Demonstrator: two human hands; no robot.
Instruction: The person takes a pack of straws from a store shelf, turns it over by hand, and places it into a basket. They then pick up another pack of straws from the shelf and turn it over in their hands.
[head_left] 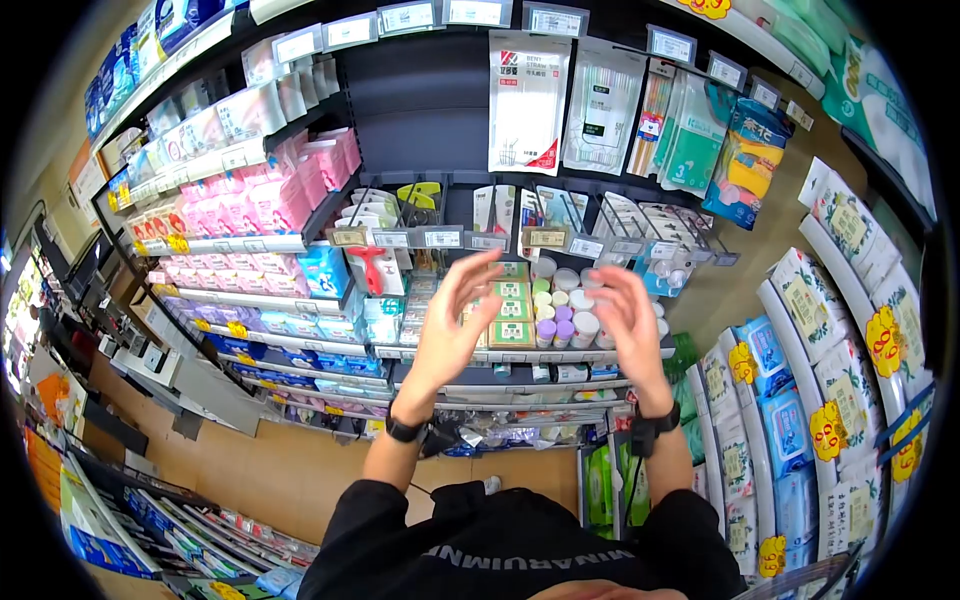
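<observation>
Both of my hands are raised in front of the store shelf, fingers apart and nothing held. My left hand is in front of small green-and-cream boxes and partly covers them. My right hand is nearest to a cluster of small round containers with white, purple and green lids. Between my hands, the boxes and containers stand side by side on the shelf. Whether either hand touches any goods, I cannot tell.
Above hang a white straw pack, other bagged goods and hooks with price tags. Pink packs line the left shelves, with a red peeler-like tool close by. Tissue packs fill the right shelves. Tan floor lies below.
</observation>
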